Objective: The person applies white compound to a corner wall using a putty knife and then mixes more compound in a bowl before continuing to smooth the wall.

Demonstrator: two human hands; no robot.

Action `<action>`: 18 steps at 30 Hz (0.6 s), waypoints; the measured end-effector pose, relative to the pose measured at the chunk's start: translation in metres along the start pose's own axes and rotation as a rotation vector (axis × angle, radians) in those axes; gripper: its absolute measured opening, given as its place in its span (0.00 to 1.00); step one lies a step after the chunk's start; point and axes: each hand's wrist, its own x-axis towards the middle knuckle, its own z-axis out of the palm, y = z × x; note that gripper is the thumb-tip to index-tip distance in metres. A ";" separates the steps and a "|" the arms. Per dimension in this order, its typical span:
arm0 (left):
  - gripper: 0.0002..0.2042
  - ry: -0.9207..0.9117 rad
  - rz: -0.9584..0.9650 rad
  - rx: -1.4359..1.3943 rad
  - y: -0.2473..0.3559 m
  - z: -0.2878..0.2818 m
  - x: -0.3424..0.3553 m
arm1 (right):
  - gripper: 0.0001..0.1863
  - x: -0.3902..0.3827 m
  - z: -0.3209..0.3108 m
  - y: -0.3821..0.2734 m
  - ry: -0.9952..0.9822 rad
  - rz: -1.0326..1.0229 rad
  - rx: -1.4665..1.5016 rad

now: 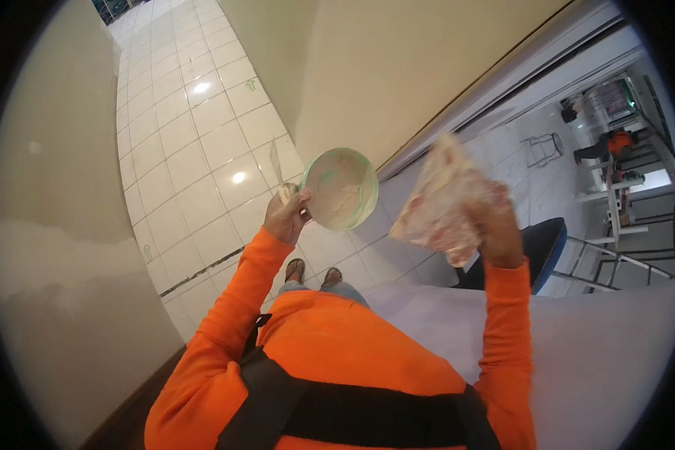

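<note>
My left hand (286, 217) is closed on the left side of a round, pale green tub (343, 189). Whitish paste, like wall filler, coats its inside, with a lump toward the right. The same hand also grips a putty knife (275, 160), its narrow blade pointing up and away beside the tub. Off to the right, my right hand (493, 214) is closed on a crumpled pinkish-white cloth (444, 206), blurred by motion. The cloth hangs out to the left of the hand, apart from the tub. It partly hides the fingers.
Beige walls stand at the left (60, 187) and ahead (382, 60), with pale patches on the left one. A doorway at right opens on a room with a dark blue chair back (549, 251), a stool (544, 148) and a person in orange (620, 141). White floor tiles (195, 142) run between.
</note>
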 end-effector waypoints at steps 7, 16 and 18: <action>0.17 -0.076 0.092 0.112 0.016 -0.002 -0.018 | 0.11 0.035 0.092 -0.029 -0.460 0.499 0.267; 0.21 -0.055 0.178 0.278 -0.007 0.019 -0.009 | 0.12 0.053 0.113 0.004 -0.243 0.362 0.332; 0.22 -0.050 0.176 0.330 -0.008 0.034 -0.005 | 0.13 0.049 0.103 0.008 -0.272 0.380 0.333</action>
